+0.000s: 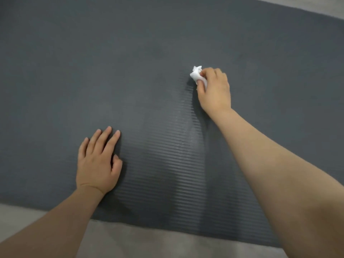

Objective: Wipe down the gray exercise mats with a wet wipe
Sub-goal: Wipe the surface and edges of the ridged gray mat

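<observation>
The right hand (pixel 214 88) pinches the crumpled wipe (pixel 197 75) against the mat (pixel 74 62) toward its far side, while the left hand (pixel 98 161) rests flat and open near the near edge, unwiped mat stretching left and right.

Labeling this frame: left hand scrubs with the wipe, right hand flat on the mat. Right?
Sides are swapped. The head view shows the right hand gripping the wipe against the mat, while the left hand rests flat on it.
</observation>
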